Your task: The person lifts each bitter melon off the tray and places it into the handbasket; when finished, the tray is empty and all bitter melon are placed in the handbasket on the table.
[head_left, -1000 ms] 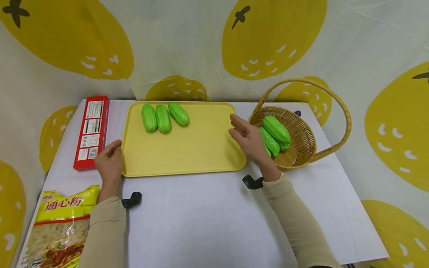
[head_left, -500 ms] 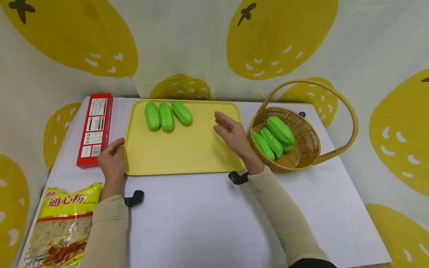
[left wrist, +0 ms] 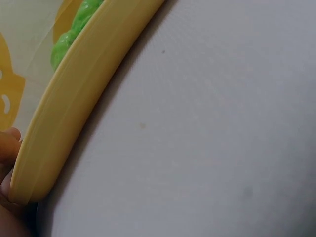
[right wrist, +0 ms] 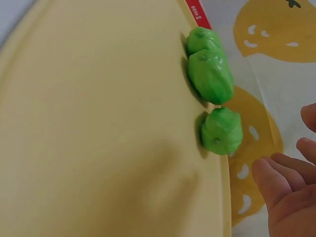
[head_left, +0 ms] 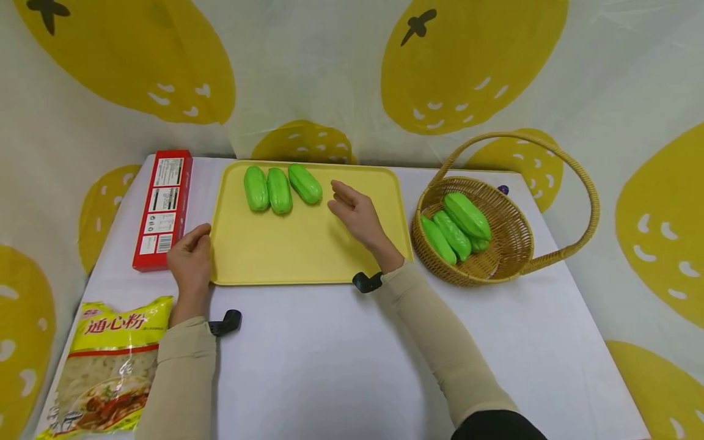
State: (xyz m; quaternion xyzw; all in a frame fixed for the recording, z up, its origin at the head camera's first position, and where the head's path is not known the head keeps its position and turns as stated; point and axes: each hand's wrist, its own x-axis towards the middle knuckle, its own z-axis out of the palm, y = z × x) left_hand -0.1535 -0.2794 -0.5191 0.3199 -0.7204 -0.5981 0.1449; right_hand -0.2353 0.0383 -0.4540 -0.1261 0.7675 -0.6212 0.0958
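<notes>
A yellow tray [head_left: 297,250] lies on the white table. At its back left rest three glossy green gourds [head_left: 280,190], side by side; the right one is tilted. My left hand [head_left: 190,258] grips the tray's left rim, with thumb and fingers around the edge in the left wrist view [left wrist: 10,148]. Over the right half of the tray is my right hand [head_left: 360,217], holding nothing, fingers extended toward the gourds; its shadow falls on the tray. A wicker basket [head_left: 514,235] with a tall handle stands right of the tray, with several green gourds [head_left: 467,217] in it.
A red box [head_left: 162,211] lies left of the tray, beside my left hand. Nearer the front left is a yellow bag of pasta [head_left: 110,360], partly behind my left forearm. A small purple object [head_left: 503,189] sits behind the basket. A printed curtain [head_left: 308,73] rises behind the table.
My right hand has moved left, from beside the basket to over the tray near the gourds. My left hand stays at the tray's left rim. The view has shifted slightly.
</notes>
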